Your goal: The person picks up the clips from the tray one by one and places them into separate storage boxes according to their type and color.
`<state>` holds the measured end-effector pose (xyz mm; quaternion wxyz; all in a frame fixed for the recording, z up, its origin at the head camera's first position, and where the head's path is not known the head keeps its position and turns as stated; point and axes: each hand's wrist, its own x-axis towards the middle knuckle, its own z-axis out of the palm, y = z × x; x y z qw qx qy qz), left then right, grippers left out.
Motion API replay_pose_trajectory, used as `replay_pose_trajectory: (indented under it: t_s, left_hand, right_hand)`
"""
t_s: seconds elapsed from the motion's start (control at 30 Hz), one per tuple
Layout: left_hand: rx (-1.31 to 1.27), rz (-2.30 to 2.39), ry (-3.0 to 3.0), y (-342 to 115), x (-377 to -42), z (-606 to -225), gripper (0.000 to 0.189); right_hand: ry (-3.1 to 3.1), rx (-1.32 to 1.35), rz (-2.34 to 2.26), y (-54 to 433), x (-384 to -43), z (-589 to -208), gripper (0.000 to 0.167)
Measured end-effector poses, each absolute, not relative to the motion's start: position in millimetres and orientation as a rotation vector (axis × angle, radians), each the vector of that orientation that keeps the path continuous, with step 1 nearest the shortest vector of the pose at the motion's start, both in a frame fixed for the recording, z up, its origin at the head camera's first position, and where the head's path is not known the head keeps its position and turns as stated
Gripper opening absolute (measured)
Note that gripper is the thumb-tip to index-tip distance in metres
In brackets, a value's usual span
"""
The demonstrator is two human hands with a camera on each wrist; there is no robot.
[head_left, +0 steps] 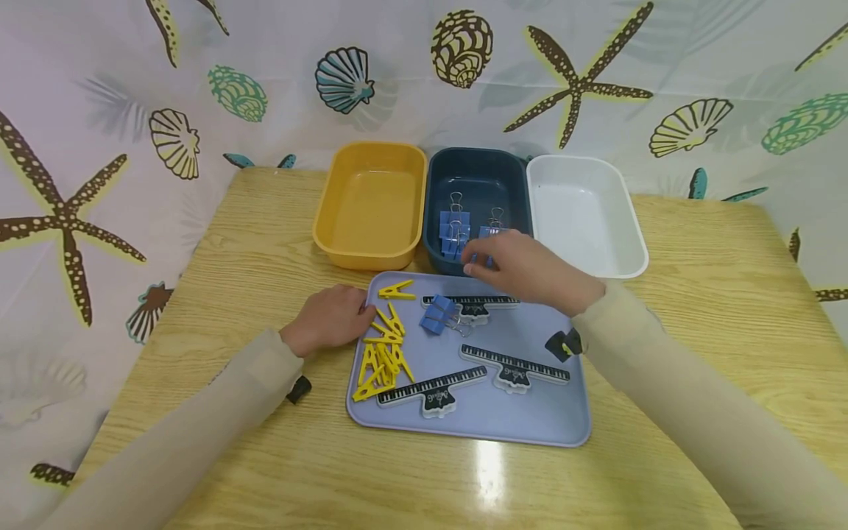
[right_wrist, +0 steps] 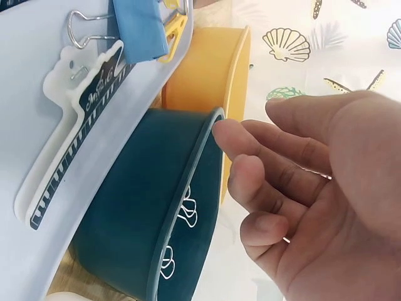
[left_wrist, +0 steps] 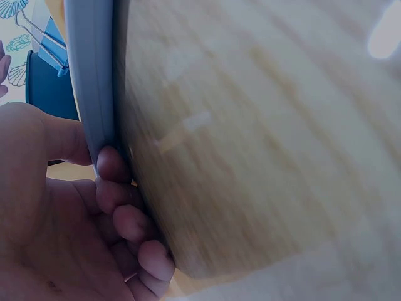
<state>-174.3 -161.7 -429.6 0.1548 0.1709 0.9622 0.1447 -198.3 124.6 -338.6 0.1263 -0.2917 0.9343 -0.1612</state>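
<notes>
My left hand (head_left: 334, 318) grips the left rim of a pale lavender tray (head_left: 530, 423); the left wrist view shows the thumb and fingertips on either side of the tray's edge (left_wrist: 91, 75). Above the near end of a dark teal bin (right_wrist: 138, 188), my right hand (head_left: 526, 269) hangs with loosely bent fingers and holds nothing. Blue binder clips (head_left: 454, 228) lie inside that bin, partly hidden by this hand in the head view. On the tray are another blue binder clip (head_left: 437, 315), several yellow clothespins (head_left: 380, 361) and three piano-keyboard clips (head_left: 517, 366).
A yellow bin (head_left: 324, 235) stands left of the teal one and a white bin (head_left: 639, 254) right of it, side by side behind the tray. All rest on a wooden table (head_left: 265, 258). A shell-patterned cloth (head_left: 404, 44) hangs behind.
</notes>
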Motion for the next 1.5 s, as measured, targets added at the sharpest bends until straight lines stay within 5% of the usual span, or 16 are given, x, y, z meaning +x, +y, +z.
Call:
replay_pose_trajectory:
  t_s: [1.5]
  left_hand:
    - [0.501, 0.428, 2.763, -162.1, -174.2, -429.1, 0.038]
  right_hand:
    - [2.521, -0.883, -0.474, 109.4, -168.9, -372.9, 0.021]
